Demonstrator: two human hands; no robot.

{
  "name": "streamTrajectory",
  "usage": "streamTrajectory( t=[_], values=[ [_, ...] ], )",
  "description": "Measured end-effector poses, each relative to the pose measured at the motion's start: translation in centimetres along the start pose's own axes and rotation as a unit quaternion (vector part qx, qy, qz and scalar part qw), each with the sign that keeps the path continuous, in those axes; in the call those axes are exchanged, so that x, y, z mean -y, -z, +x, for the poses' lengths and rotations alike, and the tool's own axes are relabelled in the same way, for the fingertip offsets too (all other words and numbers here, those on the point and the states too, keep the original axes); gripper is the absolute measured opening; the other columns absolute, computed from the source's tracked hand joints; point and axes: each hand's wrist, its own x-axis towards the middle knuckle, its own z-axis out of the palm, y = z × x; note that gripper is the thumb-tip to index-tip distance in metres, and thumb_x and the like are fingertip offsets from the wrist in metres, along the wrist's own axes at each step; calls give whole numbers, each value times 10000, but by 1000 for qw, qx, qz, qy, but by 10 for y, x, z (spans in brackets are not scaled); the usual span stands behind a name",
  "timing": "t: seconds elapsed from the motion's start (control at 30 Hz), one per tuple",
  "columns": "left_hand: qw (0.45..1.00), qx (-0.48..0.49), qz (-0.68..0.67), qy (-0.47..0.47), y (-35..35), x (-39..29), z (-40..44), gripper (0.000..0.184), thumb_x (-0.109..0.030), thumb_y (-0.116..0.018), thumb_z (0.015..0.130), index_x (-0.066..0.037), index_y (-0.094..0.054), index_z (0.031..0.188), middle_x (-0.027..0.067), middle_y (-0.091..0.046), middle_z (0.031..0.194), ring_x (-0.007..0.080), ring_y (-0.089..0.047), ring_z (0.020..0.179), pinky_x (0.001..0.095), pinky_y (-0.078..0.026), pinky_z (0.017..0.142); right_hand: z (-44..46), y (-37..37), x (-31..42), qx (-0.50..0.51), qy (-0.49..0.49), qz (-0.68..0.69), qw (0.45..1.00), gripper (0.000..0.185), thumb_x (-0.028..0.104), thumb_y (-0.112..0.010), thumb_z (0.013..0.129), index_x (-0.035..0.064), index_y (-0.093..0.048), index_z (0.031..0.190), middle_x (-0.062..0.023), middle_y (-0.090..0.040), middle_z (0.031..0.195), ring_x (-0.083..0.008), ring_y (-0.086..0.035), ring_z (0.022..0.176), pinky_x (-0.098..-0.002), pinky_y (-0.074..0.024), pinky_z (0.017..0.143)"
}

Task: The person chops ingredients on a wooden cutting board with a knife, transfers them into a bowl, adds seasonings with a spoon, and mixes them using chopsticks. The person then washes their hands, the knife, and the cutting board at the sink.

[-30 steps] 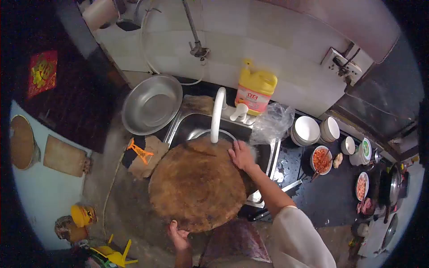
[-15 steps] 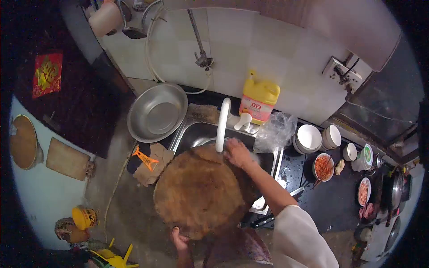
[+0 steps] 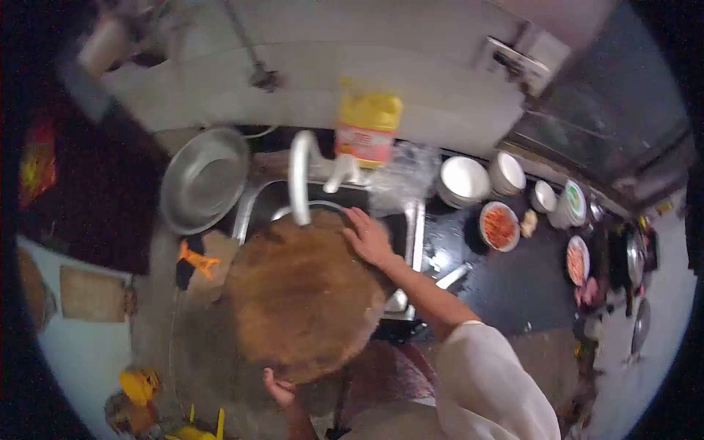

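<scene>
A thick round wooden chopping board (image 3: pixel 308 297), brown and worn, lies tilted across the near side of the metal sink (image 3: pixel 246 213). My left hand (image 3: pixel 280 389) grips its near left edge, thumb on top and the other fingers hidden underneath. At the far right edge, my right hand (image 3: pixel 369 238) rests against the wood with its fingers stretched out. The white faucet (image 3: pixel 299 180) arches over the board's far side; whether water runs cannot be made out.
Behind the sink stand a yellow detergent bottle (image 3: pixel 367 128) and a crumpled clear plastic bag (image 3: pixel 402 180). A metal basin (image 3: pixel 205 180) leans at the left, above an orange peeler (image 3: pixel 198 260). On the right counter are stacked white bowls (image 3: pixel 464 181) and a bowl of orange pieces (image 3: pixel 499 226).
The view has swung, shifting the surroundings left and up. Relative to the faucet, my right hand and the board have moved right. My left hand keeps its grip on the near edge.
</scene>
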Motion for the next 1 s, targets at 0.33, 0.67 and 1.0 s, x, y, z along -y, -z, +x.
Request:
streamTrajectory(
  t=[0.33, 0.67, 1.0],
  values=[
    [955, 188, 114, -199, 38, -5, 51, 460, -356, -584, 874, -63, -528, 1223, 78, -566, 1213, 197, -555, 1070, 332, -461, 902, -24, 20, -7, 217, -269, 356, 868, 810, 597, -681, 783, -2, -537, 1309, -148, -628, 1204, -221, -601, 1087, -340, -453, 943],
    [928, 227, 269, -125, 77, -27, -23, 518, -404, -583, 890, -52, -502, 1262, 77, -571, 1157, 211, -554, 965, 354, -474, 870, -247, 86, 41, -21, -279, 388, 878, 863, 517, -752, 756, 32, -443, 1400, -139, -575, 1277, -205, -543, 1160, -326, -407, 1005],
    [878, 315, 331, 142, 1, 34, -57, 456, -365, -653, 801, -87, -570, 1153, 82, -587, 1145, 233, -567, 1048, 413, -483, 826, -463, 211, 10, -250, -411, 451, 752, 562, 360, -741, 828, 34, -577, 1256, -56, -639, 1144, -145, -585, 1021, -295, -454, 906]
  ],
)
